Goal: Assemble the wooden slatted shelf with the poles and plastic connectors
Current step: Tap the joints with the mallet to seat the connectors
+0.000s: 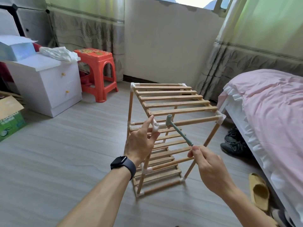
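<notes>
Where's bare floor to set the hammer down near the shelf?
The hammer fits on bare floor left of the shelf, bordered by the white cabinet, red stool and cardboard box. The right is crowded: shoes and a slipper fill the strip between shelf and bed.

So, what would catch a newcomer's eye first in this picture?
The wooden slatted shelf stands in the middle of the view. At its near top corner the left hand touches a white connector, while the right hand holds a small green hammer with its head by that joint. The red stool at the back left and the pink bed on the right add colour.
</notes>
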{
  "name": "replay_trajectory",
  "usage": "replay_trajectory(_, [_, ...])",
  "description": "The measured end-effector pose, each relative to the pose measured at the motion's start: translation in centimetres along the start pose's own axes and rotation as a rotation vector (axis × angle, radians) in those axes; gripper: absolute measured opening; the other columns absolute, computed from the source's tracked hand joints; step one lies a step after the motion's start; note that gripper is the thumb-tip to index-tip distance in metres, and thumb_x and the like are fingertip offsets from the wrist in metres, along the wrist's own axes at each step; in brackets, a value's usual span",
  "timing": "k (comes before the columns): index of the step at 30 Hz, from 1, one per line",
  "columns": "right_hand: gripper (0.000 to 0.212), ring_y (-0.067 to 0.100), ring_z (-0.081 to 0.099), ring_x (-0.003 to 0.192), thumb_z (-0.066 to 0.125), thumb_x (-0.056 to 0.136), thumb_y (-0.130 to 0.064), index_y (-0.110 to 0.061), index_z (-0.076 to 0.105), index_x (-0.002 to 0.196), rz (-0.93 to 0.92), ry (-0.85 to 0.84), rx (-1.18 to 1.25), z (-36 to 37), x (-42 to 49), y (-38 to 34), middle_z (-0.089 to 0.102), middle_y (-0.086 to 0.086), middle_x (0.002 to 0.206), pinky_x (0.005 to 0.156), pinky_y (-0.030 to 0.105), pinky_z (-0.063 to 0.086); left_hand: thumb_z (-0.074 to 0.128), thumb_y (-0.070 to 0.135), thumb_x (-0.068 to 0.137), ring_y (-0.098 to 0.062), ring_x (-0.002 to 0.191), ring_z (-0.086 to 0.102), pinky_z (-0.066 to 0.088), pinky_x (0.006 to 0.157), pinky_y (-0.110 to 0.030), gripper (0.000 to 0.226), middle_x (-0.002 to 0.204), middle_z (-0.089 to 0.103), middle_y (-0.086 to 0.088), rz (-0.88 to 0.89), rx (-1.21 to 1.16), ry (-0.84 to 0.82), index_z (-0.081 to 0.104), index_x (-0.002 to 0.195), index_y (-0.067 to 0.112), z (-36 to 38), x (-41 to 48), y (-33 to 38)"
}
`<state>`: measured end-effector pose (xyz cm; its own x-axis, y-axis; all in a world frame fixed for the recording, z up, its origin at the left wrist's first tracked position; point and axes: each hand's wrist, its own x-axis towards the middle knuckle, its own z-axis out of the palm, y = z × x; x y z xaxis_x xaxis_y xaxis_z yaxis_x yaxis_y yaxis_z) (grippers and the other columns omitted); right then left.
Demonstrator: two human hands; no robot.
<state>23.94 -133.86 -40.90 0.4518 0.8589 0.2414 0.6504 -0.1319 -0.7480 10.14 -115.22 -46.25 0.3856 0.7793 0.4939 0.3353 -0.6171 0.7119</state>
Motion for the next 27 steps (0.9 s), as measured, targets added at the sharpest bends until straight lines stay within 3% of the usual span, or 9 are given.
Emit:
replay_trajectory(3, [0.042, 0.009, 0.041, 0.046, 0.039, 0.102, -0.037, -0.014, 0.056, 0.072, 0.034, -0.045, 0.031, 0.3, 0.1, -0.3, 0.047, -0.006, 0.049, 0.047, 0.024, 0.035, 0.06, 0.045, 0.096, -0.018, 0.092, 0.074, 0.06, 0.073, -0.031, 0.061, 0.106, 0.077, -0.002, -0.023, -0.026, 0.0, 0.041, 0.152, 0.03, -0.1, -0.1, 0.1])
replay_trajectory(8, [0.047, 0.016, 0.049, 0.054, 0.034, 0.104, -0.044, -0.014, 0.054, 0.073, 0.033, -0.074, -0.122, 0.6, 0.5, 0.5, 0.058, 0.006, 0.064, 0.052, 0.029, 0.04, 0.064, 0.046, 0.094, -0.015, 0.083, 0.074, 0.055, 0.068, -0.019, 0.064, 0.107, 0.077, -0.002, -0.045, -0.055, -0.01, 0.039, 0.151, 0.034, -0.3, -0.2, 0.2])
replay_trajectory(12, [0.045, 0.007, 0.041, 0.045, 0.033, 0.104, -0.041, -0.018, 0.049, 0.069, -0.021, -0.09, -0.209, 0.0, 0.7, -1.1, 0.043, -0.009, 0.05, 0.046, 0.021, 0.036, 0.067, 0.044, 0.091, -0.012, 0.087, 0.073, 0.043, 0.062, -0.002, 0.066, 0.112, 0.075, 0.002, -0.086, -0.114, -0.021, 0.038, 0.15, 0.037, -0.6, -0.2, 0.5])
replay_trajectory(14, [0.051, 0.009, 0.036, 0.043, 0.032, 0.102, -0.047, -0.012, 0.05, 0.069, -0.076, 0.01, -0.089, -0.8, 1.1, -2.4, 0.041, -0.007, 0.048, 0.041, 0.027, 0.031, 0.067, 0.045, 0.091, -0.012, 0.088, 0.073, 0.047, 0.066, -0.007, 0.066, 0.11, 0.076, 0.0, -0.081, -0.112, -0.012, 0.039, 0.15, 0.037, -0.6, -0.3, 0.5])
replay_trajectory(17, [0.052, 0.031, 0.033, 0.045, 0.031, 0.105, -0.045, -0.009, 0.048, 0.071, -0.199, 0.212, 0.184, -1.0, 1.3, -3.4, 0.042, 0.002, 0.054, 0.04, 0.043, 0.028, 0.065, 0.05, 0.09, -0.015, 0.09, 0.073, 0.054, 0.072, -0.022, 0.078, 0.108, 0.076, -0.002, -0.098, -0.103, -0.005, 0.028, 0.156, 0.033, -0.5, -0.3, 0.6])
replay_trajectory(19, [0.051, 0.027, 0.035, 0.043, 0.025, 0.107, -0.044, -0.015, 0.047, 0.071, -0.175, 0.11, 0.035, -0.6, 1.6, -3.3, 0.042, 0.002, 0.053, 0.038, 0.038, 0.029, 0.065, 0.054, 0.089, -0.019, 0.097, 0.073, 0.056, 0.078, -0.03, 0.089, 0.111, 0.075, -0.004, -0.155, -0.128, -0.018, 0.018, 0.16, 0.026, -0.6, -0.1, 0.6])
replay_trajectory(21, [0.045, 0.012, 0.038, 0.047, 0.022, 0.106, -0.044, -0.025, 0.043, 0.071, -0.054, -0.14, -0.3, -0.3, 1.8, -2.6, 0.044, -0.004, 0.057, 0.046, 0.024, 0.032, 0.067, 0.055, 0.086, -0.021, 0.098, 0.073, 0.056, 0.079, -0.032, 0.093, 0.112, 0.075, -0.006, -0.181, -0.14, -0.03, 0.02, 0.159, 0.023, -0.7, -0.2, 0.5])
replay_trajectory(22, [0.045, 0.009, 0.036, 0.048, 0.025, 0.105, -0.045, -0.024, 0.043, 0.069, -0.032, -0.163, -0.309, -0.5, 1.9, -2.7, 0.043, -0.005, 0.058, 0.047, 0.021, 0.031, 0.068, 0.055, 0.085, -0.021, 0.097, 0.073, 0.055, 0.078, -0.031, 0.092, 0.112, 0.075, -0.006, -0.183, -0.142, -0.035, 0.022, 0.158, 0.022, -0.7, -0.2, 0.5])
replay_trajectory(27, [0.05, 0.021, 0.034, 0.042, 0.027, 0.105, -0.047, -0.017, 0.045, 0.069, -0.299, 0.227, 0.117, -0.5, 1.7, -3.9, 0.043, 0.0, 0.053, 0.038, 0.037, 0.029, 0.068, 0.055, 0.085, -0.021, 0.097, 0.073, 0.056, 0.077, -0.029, 0.089, 0.112, 0.075, -0.005, -0.19, -0.128, -0.039, 0.029, 0.156, 0.02, -0.4, 0.0, 0.1])
